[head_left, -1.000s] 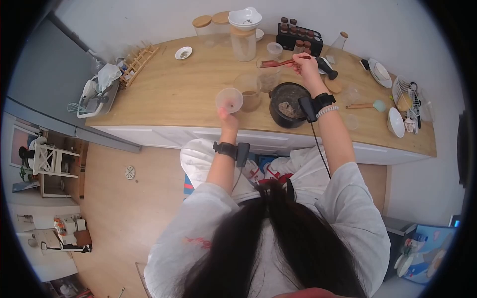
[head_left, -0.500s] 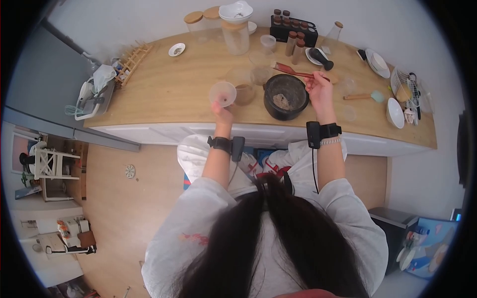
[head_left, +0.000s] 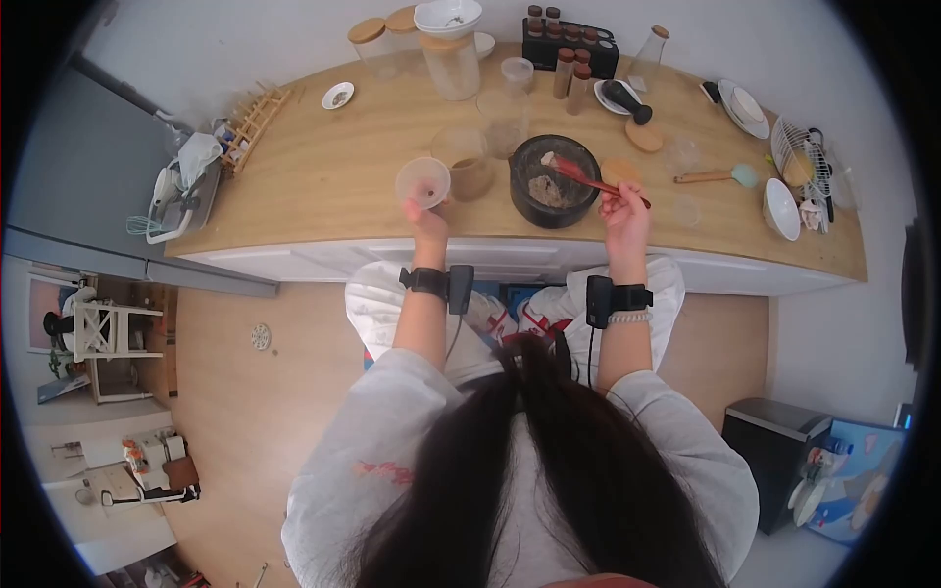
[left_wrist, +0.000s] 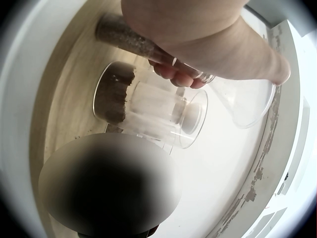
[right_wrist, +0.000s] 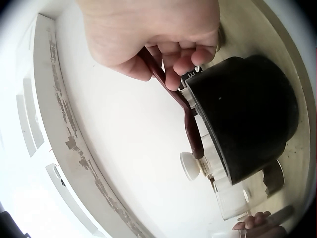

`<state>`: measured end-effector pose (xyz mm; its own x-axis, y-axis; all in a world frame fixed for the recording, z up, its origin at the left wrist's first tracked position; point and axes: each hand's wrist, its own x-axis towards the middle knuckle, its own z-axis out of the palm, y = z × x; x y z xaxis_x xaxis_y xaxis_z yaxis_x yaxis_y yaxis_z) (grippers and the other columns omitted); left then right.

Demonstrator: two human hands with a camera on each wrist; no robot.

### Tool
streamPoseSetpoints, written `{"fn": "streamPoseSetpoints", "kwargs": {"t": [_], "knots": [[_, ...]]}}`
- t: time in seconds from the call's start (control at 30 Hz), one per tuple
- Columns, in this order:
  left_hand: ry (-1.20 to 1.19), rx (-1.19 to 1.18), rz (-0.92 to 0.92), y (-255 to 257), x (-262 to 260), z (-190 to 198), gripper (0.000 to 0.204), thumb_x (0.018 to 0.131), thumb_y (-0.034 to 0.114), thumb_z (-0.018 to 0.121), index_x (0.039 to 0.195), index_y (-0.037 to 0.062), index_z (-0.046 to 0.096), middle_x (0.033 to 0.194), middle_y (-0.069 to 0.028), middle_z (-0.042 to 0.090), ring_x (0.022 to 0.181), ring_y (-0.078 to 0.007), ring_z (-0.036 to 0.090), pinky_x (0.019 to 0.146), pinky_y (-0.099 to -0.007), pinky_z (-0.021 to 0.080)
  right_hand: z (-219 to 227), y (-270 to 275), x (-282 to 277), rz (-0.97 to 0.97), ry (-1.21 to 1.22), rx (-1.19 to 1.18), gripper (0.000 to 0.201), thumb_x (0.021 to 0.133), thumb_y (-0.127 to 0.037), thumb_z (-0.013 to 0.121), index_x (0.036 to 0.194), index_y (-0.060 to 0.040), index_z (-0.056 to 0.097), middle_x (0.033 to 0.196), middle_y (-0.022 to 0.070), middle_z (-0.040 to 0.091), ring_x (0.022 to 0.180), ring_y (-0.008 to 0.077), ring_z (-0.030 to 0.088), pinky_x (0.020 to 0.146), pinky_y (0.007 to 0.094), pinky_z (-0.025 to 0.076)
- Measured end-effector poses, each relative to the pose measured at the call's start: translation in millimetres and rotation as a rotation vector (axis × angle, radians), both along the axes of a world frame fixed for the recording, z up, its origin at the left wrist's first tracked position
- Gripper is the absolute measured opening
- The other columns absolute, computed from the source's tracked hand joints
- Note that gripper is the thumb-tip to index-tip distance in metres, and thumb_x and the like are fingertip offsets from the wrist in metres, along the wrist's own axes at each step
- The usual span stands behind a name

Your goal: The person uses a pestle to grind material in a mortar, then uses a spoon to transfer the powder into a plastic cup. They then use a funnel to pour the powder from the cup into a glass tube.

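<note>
My left hand [head_left: 428, 223] grips a slim glass tube [left_wrist: 130, 40] with brown contents, below a clear plastic funnel [head_left: 421, 178]. In the left wrist view the funnel [left_wrist: 243, 106] flares out beside the palm. My right hand [head_left: 625, 213] pinches the handle of a small red-brown brush [head_left: 583, 176]. Its pale tip overlaps the opening of the black mortar [head_left: 555, 214] in the head view. Greyish-brown powder [head_left: 549, 192] lies inside the mortar. Near the left hand stands a clear glass [left_wrist: 111, 94] partly filled with brown powder.
Behind the mortar are several capped spice tubes [head_left: 578, 88] and a black rack [head_left: 539, 57]. A pestle [head_left: 627, 102] lies on a plate to the right. Further right are a spatula [head_left: 701, 178] and a white bowl [head_left: 780, 211]. Tall lidded jars [head_left: 451, 73] stand at the back.
My right hand has come back toward me from behind the mortar, bringing the brush tip over its opening. My left hand keeps holding the tube and funnel at about the same place.
</note>
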<state>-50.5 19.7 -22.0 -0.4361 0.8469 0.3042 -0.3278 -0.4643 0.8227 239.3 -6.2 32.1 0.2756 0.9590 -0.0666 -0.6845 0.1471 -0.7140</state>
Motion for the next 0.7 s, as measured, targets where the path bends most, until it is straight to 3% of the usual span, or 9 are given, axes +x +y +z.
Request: {"fn": "streamPoseSetpoints", "kwargs": {"t": [0.7], "knots": [[0.004,0.047,0.012,-6,1,6,0.076,0.071,0.073,0.036,0.089,0.0011,0.052,0.071,-0.0061,0.049,0.058,-0.0164,0.045,0.052,-0.0275,0.034,-10,-11,0,0.037,0.017,0.009,0.009,0.084,-0.011,0.055,0.087,-0.0048,0.051,0.068,0.0072,0.055,0.059,0.0144,0.050,0.052,0.0248,0.038]]}}
